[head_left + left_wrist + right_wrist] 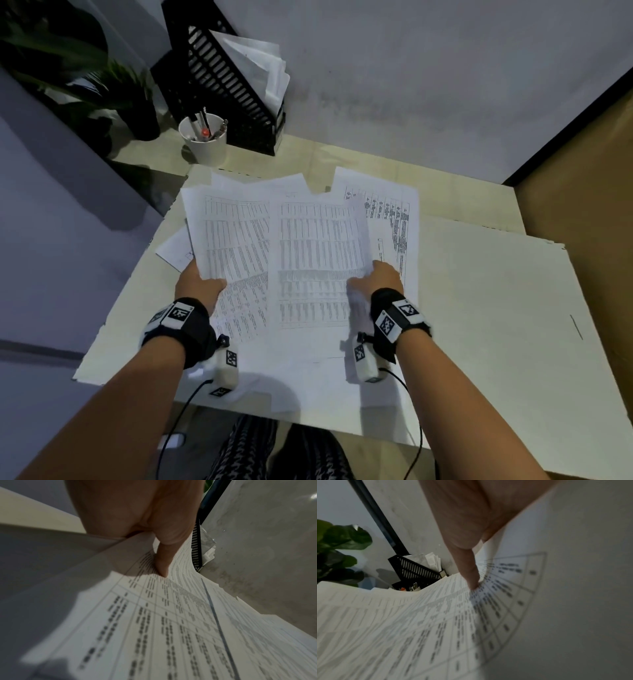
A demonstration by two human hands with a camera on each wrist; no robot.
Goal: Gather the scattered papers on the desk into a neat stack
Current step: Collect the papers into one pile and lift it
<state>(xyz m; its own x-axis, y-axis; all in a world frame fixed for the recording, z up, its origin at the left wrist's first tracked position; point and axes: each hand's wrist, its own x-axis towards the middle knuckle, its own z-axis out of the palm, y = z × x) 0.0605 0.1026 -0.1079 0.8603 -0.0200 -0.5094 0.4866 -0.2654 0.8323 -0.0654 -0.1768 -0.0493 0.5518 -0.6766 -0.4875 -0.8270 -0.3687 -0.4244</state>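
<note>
Several white sheets printed with tables overlap loosely in the middle of the desk, raised between both hands. My left hand pinches the left side of the bundle, thumb on top, fingers hidden beneath. The left wrist view shows that thumb pressing the printed sheet. My right hand pinches the right side the same way; its thumb lies on the curved sheet. One sheet lies flat behind the right hand, and another corner pokes out at the left.
A white board covers the desk under the papers. At the back stand a white cup of pens and a black slotted file holder with papers in it. A leafy plant is at the far left. A grey wall rises behind.
</note>
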